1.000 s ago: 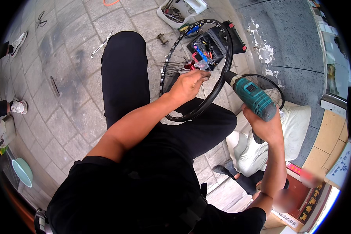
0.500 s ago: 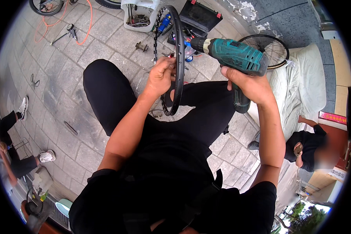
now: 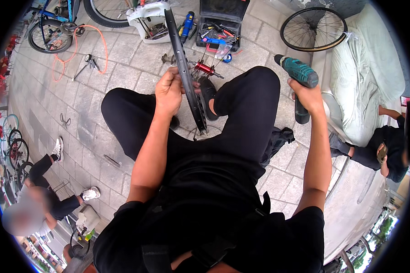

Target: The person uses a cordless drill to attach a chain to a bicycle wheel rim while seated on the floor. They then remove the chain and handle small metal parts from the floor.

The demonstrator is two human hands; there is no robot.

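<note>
Left hand (image 3: 168,93) has its fingers clamped round the black bicycle rim (image 3: 187,73), standing edge-on between the knees, its red hub (image 3: 204,68) just beyond. Right hand (image 3: 307,93) grips the teal cordless drill (image 3: 298,77), held off to the side, well clear of the rim. An open toolbox (image 3: 221,22) sits ahead on the paving.
</note>
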